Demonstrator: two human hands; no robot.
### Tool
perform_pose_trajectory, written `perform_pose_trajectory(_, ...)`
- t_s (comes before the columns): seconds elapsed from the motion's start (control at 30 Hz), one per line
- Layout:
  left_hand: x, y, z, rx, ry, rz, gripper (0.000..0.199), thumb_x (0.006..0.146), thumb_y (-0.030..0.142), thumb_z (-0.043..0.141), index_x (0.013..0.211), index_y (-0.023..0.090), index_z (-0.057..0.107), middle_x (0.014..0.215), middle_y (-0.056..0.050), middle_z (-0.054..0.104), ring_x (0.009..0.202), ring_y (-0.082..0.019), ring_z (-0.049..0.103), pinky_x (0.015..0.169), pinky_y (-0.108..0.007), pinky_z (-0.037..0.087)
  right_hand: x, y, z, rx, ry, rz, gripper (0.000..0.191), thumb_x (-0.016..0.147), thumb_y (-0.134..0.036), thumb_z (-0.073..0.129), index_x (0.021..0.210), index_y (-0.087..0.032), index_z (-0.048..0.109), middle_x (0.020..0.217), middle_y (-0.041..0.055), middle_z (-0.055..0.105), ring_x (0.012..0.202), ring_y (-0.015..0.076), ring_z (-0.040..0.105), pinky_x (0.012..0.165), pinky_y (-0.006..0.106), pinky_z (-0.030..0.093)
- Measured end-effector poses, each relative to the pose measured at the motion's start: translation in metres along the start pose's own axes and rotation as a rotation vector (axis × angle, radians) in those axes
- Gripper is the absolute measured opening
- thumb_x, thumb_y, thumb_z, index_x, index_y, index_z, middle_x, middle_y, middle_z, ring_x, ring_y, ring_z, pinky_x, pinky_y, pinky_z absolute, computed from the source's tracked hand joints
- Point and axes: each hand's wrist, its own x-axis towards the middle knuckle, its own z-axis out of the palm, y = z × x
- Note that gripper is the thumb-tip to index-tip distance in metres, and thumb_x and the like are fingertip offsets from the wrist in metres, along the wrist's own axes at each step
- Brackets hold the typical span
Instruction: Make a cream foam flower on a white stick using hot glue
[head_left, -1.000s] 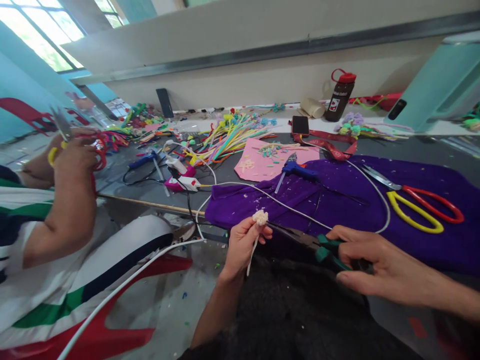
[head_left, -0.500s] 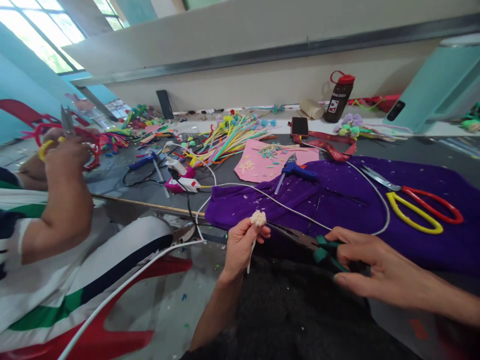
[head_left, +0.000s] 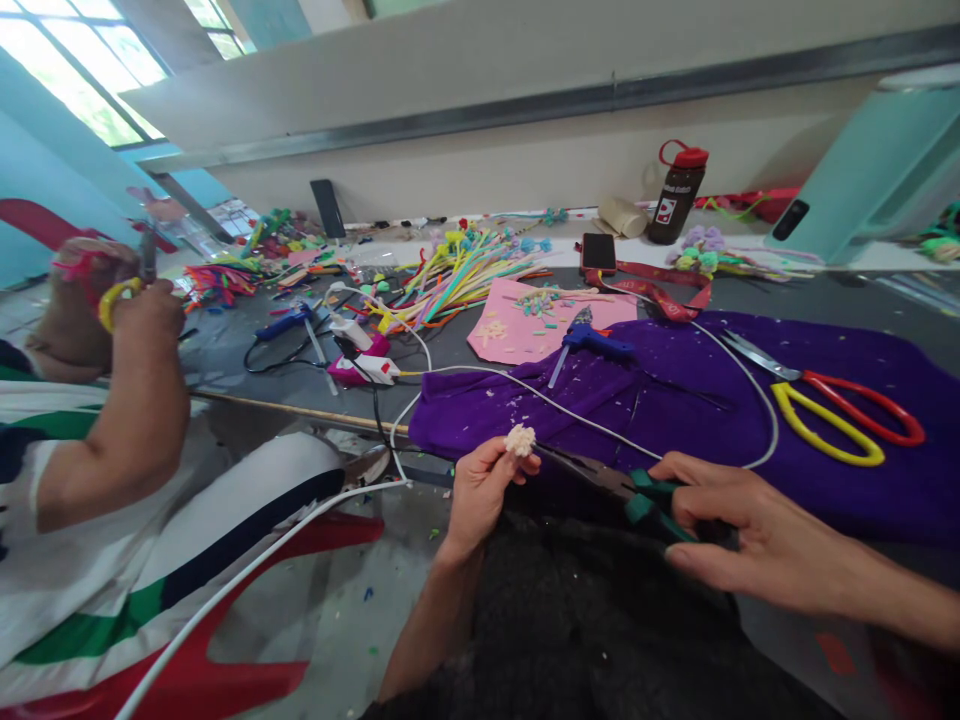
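Pinched in the fingers of my left hand (head_left: 484, 490) is a small fluffy cream-coloured piece (head_left: 520, 440). My right hand (head_left: 750, 530) grips the green handles of dark-bladed scissors (head_left: 600, 475), whose blades point left toward the cream piece, their tips close beside it. Under and beyond the blades lies a purple cloth (head_left: 712, 400) with pale scraps on it. A blue glue gun (head_left: 596, 343) rests at the cloth's far edge, next to a pink sheet (head_left: 517, 325) holding small cut pieces.
Red-and-yellow-handled scissors (head_left: 825, 400) lie on the cloth. A white cable (head_left: 555, 400) crosses it. Colourful fuzzy stems (head_left: 465, 280), a power strip (head_left: 367, 368) and a dark bottle (head_left: 677, 195) stand or lie farther back. At left, another person's hands (head_left: 142, 310) hold scissors.
The cream piece has turned slightly in my left fingers, and the pale stem below it no longer shows. The other person's hands and scissors have shifted. My right hand has hardly moved.
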Motion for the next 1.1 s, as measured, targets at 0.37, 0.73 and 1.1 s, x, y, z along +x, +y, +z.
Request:
perform_pose_trajectory(0.37, 0.0, 0.002, -0.001, 0.068, 0.0, 0.056, 0.017, 0.077, 0.03, 0.058, 0.077, 0.016, 0.068, 0.068, -0.003, 0.068, 0.059, -0.013, 0.058, 0.055, -0.022, 0.044, -0.001, 0.003, -0.003, -0.017, -0.015, -0.038, 0.023, 0.078, -0.025, 0.053, 0.058, -0.017, 0.045, 0.078, 0.0017, 0.052, 0.072, 0.0143, 0.051, 0.06, 0.024, 0.039)
perform_pose_trajectory(0.73, 0.001, 0.003, -0.009, 0.229, -0.057, 0.12, 0.014, 0.078, 0.025, 0.057, 0.078, 0.018, 0.069, 0.069, -0.002, 0.068, 0.06, -0.013, 0.058, 0.057, -0.022, 0.045, -0.001, -0.001, -0.015, -0.016, -0.101, -0.062, 0.02, 0.077, -0.02, 0.053, 0.06, -0.017, 0.043, 0.078, 0.0004, 0.051, 0.065, 0.0101, 0.049, 0.056, 0.021, 0.037)
perform_pose_trajectory(1.1, 0.002, 0.001, -0.007, 0.045, 0.02, 0.065, 0.014, 0.075, 0.026, 0.061, 0.079, 0.017, 0.07, 0.072, -0.003, 0.068, 0.064, -0.013, 0.059, 0.059, -0.021, 0.047, 0.003, -0.008, -0.028, -0.086, -0.11, -0.037, 0.022, 0.078, -0.027, 0.055, 0.061, -0.017, 0.047, 0.082, 0.0017, 0.054, 0.069, 0.0125, 0.051, 0.062, 0.025, 0.041)
